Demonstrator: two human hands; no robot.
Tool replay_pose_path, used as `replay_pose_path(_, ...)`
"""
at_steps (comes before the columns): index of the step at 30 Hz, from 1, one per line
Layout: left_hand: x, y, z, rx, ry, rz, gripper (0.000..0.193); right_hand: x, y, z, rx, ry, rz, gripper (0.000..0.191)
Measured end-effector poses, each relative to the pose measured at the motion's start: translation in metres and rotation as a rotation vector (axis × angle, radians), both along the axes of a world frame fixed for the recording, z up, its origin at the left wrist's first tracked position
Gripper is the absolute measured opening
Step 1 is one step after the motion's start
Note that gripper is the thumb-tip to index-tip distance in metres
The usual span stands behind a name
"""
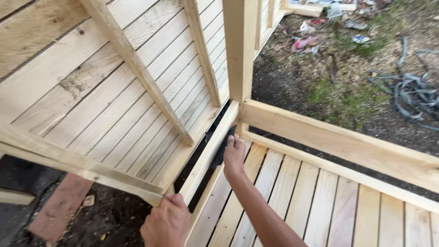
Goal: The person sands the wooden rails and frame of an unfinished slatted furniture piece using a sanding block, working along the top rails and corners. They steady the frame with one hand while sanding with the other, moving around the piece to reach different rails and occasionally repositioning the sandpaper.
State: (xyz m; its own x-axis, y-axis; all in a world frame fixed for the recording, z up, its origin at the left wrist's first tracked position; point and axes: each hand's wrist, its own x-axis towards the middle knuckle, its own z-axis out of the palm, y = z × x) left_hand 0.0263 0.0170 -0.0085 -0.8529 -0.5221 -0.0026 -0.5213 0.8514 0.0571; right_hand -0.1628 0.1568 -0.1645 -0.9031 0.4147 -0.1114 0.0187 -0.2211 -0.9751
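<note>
While the left hand [167, 224] clamps the wooden rail [208, 158], the right hand's [234, 155] grip pinches a dark flat tool [222, 148] against it.

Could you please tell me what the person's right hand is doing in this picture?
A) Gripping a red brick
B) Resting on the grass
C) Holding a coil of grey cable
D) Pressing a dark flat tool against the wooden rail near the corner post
D: the right hand presses a dark flat tool against the wooden rail, just below the corner post.
</note>
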Motion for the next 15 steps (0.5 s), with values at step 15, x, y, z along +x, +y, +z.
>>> replay_pose_path(15,-0.001,0.001,0.005,0.124,-0.104,-0.009,0.067,0.003,0.012,0.038,-0.400,-0.255,-0.119,0.022)
